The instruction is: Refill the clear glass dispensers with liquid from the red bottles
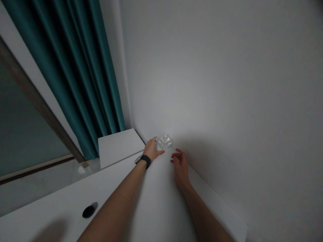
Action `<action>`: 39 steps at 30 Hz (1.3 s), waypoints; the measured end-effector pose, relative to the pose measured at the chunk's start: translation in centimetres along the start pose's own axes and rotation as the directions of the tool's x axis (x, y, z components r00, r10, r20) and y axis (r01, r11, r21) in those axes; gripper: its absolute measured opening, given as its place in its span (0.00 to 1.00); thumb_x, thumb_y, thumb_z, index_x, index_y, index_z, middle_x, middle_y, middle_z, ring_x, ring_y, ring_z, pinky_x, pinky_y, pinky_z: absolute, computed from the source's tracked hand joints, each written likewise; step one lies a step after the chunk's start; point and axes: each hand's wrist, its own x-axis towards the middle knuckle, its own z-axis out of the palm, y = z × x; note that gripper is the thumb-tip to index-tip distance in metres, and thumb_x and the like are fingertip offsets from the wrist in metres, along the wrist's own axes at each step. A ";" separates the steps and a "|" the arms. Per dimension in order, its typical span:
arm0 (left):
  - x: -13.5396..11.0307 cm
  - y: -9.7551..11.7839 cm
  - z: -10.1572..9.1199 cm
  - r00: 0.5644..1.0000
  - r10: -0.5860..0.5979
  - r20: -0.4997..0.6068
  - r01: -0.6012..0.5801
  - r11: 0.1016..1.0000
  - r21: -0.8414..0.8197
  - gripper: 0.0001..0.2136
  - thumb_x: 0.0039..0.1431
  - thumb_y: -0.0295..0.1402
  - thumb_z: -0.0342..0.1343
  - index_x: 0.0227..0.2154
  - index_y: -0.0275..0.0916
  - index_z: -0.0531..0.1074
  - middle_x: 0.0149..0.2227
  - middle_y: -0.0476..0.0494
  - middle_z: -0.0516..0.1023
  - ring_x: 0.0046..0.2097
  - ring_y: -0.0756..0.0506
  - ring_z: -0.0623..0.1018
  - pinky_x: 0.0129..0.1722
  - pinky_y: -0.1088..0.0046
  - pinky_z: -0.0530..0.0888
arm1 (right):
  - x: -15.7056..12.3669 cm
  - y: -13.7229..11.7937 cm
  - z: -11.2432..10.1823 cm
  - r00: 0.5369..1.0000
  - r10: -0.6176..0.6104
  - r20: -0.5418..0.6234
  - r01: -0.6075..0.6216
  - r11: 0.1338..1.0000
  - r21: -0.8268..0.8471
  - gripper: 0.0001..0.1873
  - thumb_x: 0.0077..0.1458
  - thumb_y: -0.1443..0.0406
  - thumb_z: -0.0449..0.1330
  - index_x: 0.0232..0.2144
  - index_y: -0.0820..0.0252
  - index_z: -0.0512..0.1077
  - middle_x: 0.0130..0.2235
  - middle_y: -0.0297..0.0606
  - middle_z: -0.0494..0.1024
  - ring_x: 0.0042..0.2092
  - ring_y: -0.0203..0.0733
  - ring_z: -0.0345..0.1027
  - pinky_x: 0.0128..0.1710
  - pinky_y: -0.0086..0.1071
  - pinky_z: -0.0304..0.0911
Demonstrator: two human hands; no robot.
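Note:
A small clear glass-like object with a faceted look, its exact kind not plain (164, 141), rests on the far end of the white tabletop (156, 201), close to the wall. Around its left side my left hand (151, 150) has its thumb and fingers spread apart. Whether the fingertips touch the clear piece, I cannot tell. A dark watch (145, 160) is on that wrist. My right hand (181, 166) is to the right and nearer to me, fingers loosely bent and apart, with nothing visible in them.
A plain wall (214, 84) borders the table on the right. Beyond the table's left edge stands a lower white cabinet top (121, 146). Teal curtains (88, 74) hang behind it. A black round cable hole (88, 211) is in the tabletop at lower left.

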 end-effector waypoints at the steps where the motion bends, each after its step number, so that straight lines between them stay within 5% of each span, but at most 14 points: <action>1: -0.2 0.0 0.0 1.000 0.009 -0.009 -0.009 1.000 -0.002 0.43 0.45 0.37 0.71 0.62 0.35 0.55 0.57 0.31 0.69 0.59 0.34 0.69 0.60 0.58 0.65 | 0.0 0.0 0.0 1.000 -0.006 0.003 0.006 1.000 -0.004 0.20 0.52 0.62 0.54 0.48 0.57 0.67 0.37 0.37 0.73 0.38 0.42 0.70 0.38 0.38 0.71; 8: -3.4 0.8 -0.8 0.998 0.041 -0.053 -0.042 0.999 -0.024 0.44 0.45 0.36 0.71 0.63 0.37 0.54 0.57 0.33 0.67 0.60 0.34 0.67 0.61 0.55 0.64 | -0.2 0.0 -0.2 0.998 -0.065 0.015 0.065 0.997 -0.033 0.20 0.52 0.62 0.53 0.48 0.57 0.66 0.36 0.37 0.74 0.36 0.41 0.70 0.38 0.38 0.70; 18: -10.1 1.9 -3.4 1.000 -0.006 -0.018 0.005 0.996 -0.084 0.33 0.47 0.29 0.69 0.56 0.36 0.64 0.48 0.38 0.74 0.52 0.39 0.73 0.55 0.60 0.70 | -1.2 -1.2 -0.7 0.988 -0.121 0.092 0.136 0.974 -0.179 0.19 0.49 0.60 0.54 0.43 0.60 0.70 0.30 0.35 0.74 0.32 0.44 0.68 0.36 0.38 0.65; 28: -15.7 4.0 -6.7 0.992 -0.121 0.023 0.122 0.989 -0.083 0.27 0.49 0.28 0.67 0.52 0.36 0.66 0.47 0.36 0.76 0.51 0.39 0.75 0.52 0.63 0.71 | -6.3 -2.6 -0.2 0.964 -0.189 0.186 0.236 0.933 -0.271 0.17 0.49 0.60 0.53 0.40 0.59 0.72 0.27 0.34 0.74 0.29 0.44 0.68 0.33 0.36 0.64; 33: -17.0 5.0 -10.4 0.984 -0.169 0.064 0.171 0.985 -0.031 0.25 0.52 0.32 0.64 0.52 0.36 0.65 0.45 0.38 0.78 0.47 0.40 0.78 0.47 0.66 0.73 | -9.5 -3.7 0.6 0.942 -0.234 0.239 0.294 0.920 -0.260 0.16 0.49 0.62 0.52 0.39 0.59 0.73 0.27 0.34 0.74 0.30 0.43 0.69 0.34 0.35 0.66; 39: -18.3 5.7 -18.2 0.981 -0.167 0.100 0.163 0.986 0.044 0.20 0.51 0.35 0.63 0.47 0.36 0.70 0.39 0.41 0.82 0.41 0.40 0.81 0.41 0.69 0.74 | -12.8 -6.3 3.2 0.886 -0.307 0.347 0.384 0.906 -0.179 0.16 0.48 0.64 0.53 0.40 0.59 0.73 0.28 0.33 0.75 0.30 0.42 0.70 0.34 0.35 0.67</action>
